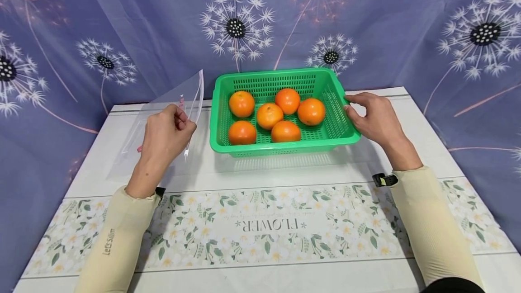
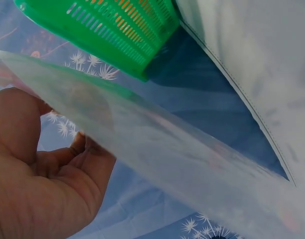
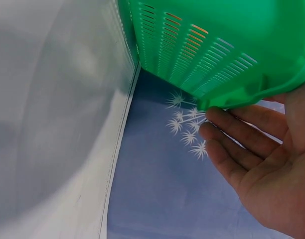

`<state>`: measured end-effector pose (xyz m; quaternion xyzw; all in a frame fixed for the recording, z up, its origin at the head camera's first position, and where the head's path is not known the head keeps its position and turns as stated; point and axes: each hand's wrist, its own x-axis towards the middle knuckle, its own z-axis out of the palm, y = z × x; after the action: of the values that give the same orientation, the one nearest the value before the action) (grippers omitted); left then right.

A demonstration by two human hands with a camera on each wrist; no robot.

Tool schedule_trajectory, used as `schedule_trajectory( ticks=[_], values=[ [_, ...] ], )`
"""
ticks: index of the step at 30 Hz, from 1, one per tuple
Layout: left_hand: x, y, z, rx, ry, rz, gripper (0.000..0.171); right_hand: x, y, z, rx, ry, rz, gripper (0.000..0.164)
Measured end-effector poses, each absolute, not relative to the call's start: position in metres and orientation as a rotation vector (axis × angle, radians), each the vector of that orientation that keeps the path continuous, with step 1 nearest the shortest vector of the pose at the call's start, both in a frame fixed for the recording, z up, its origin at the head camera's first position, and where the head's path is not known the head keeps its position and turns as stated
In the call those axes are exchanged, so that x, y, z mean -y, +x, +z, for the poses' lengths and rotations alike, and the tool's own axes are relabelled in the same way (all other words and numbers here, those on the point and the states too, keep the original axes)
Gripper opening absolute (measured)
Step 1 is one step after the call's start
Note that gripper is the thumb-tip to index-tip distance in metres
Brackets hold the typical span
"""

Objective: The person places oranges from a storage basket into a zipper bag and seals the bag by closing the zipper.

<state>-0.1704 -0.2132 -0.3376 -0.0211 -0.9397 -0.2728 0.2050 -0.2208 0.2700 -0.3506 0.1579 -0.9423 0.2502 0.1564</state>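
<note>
My left hand (image 1: 164, 132) pinches a clear zip bag (image 1: 162, 99) between thumb and fingers, left of the basket. The bag hangs slack and slanted, its white zip edge facing the basket; in the left wrist view the clear film (image 2: 157, 144) runs across the fingers. My right hand (image 1: 378, 116) holds the right rim of a green slotted plastic basket (image 1: 285, 148) with thumb and fingertips. From the right wrist view, its fingers (image 3: 242, 134) reach along under the rim, and the thumb is hidden. Several oranges (image 1: 269, 116) lie loose inside the basket.
A white tabletop (image 1: 260, 171) bears a floral strip (image 1: 268, 225) with the word FLOWER, upside down. Behind and beside the table hangs a blue dandelion-print cloth (image 1: 163, 12), close to the basket's back. Both forearms wear pale sleeves (image 1: 435, 220).
</note>
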Motion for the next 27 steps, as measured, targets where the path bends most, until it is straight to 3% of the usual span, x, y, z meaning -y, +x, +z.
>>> schedule_trajectory(
  ticks=[27],
  values=[
    [0.2,-0.164,-0.33,2.588,-0.129,-0.827,0.011,-0.27,-0.22,-0.35,2.673,0.447,0.729,0.035]
  ],
)
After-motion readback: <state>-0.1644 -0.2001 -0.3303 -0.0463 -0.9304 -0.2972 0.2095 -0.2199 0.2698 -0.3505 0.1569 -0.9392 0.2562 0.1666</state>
